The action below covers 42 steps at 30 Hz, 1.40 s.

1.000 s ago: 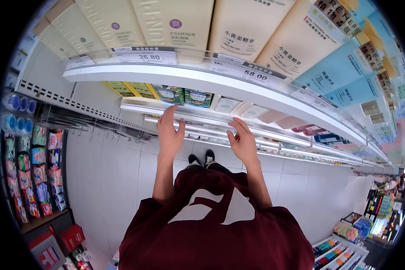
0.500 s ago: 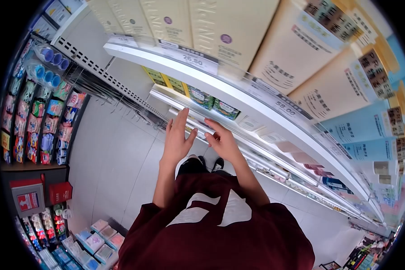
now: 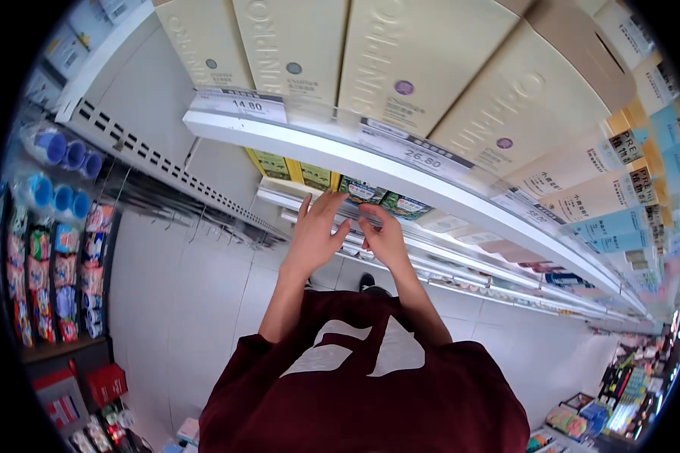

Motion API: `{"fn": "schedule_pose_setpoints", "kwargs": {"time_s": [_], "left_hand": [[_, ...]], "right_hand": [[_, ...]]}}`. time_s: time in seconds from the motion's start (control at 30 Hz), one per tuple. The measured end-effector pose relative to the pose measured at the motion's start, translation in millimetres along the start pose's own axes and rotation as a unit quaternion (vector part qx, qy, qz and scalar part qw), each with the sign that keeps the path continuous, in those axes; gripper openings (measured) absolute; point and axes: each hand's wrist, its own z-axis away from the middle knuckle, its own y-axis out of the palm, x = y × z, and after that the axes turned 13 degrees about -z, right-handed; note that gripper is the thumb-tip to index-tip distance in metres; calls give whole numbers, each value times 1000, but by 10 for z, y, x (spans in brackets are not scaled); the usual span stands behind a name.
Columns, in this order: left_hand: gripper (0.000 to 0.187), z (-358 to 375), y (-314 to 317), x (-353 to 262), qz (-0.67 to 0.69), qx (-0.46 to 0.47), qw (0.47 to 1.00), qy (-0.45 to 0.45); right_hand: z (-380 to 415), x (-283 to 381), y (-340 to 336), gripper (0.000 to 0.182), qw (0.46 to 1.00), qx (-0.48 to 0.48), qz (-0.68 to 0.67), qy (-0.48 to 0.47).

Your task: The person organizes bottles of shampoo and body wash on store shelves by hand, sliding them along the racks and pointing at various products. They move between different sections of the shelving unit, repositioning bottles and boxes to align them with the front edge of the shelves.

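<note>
My left hand (image 3: 317, 235) is held out in front of me with its fingers stretched and its thumb apart, holding nothing. Beside it, my right hand (image 3: 384, 235) is also open, its fingers slightly bent and spread. Both hover in front of a lower shelf, where green patterned boxes (image 3: 405, 205) stand beside yellow boxes (image 3: 314, 175). My left fingertips overlap the nearest green box in this view. Above, large cream boxes (image 3: 397, 60) with embossed lettering line the upper shelf (image 3: 310, 145).
Price labels (image 3: 415, 155) run along the upper shelf's front. Further right are blue cartons (image 3: 612, 226). Across the tiled floor (image 3: 181, 294), a rack of colourful packets (image 3: 60, 272) stands at left, with blue cups (image 3: 53, 192) above. Bare hooks (image 3: 204, 226) stick out below the perforated rail.
My view has turned and come closer to the shelves, so more cream boxes show. My hands are slightly further right and now overlap the green boxes' shelf. Both stay open.
</note>
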Motion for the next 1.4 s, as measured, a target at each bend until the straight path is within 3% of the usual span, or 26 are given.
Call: {"fn": "schedule_pose_setpoints", "kwargs": {"time_s": [0.13, 0.47, 0.67, 0.73, 0.9, 0.97, 1.03, 1.2, 1.33, 1.4], "left_hand": [[47, -142, -45, 260, 28, 56, 997, 41], [51, -293, -135, 587, 78, 88, 981, 151], [50, -272, -181, 720, 83, 81, 977, 178], [50, -228, -239, 778, 81, 77, 978, 175], [43, -103, -523, 1047, 64, 35, 994, 86], [43, -71, -546, 1126, 45, -1, 997, 58], [41, -59, -571, 1185, 18, -54, 998, 23], [45, -126, -481, 1316, -15, -30, 999, -41], [44, -178, -440, 1367, 3, 31, 994, -101], [45, -193, -437, 1376, -3, 33, 994, -100]], "right_hand": [[23, -30, 128, 35, 997, -61, 29, 25], [21, -6, 352, 26, 984, -168, 59, 23], [-14, -208, 501, 27, 955, -261, 131, -61], [44, -136, 571, 25, 947, -274, 161, -47], [162, 111, 786, 22, 950, -262, 170, 17], [129, 66, 930, 21, 956, -231, 172, -55], [65, 138, 1150, 20, 966, -187, 165, -64], [-190, 375, 1580, 29, 970, -58, 213, -106], [-415, 203, 1615, 35, 938, -83, 305, -140], [-413, 217, 1587, 33, 941, -97, 305, -106]]}}
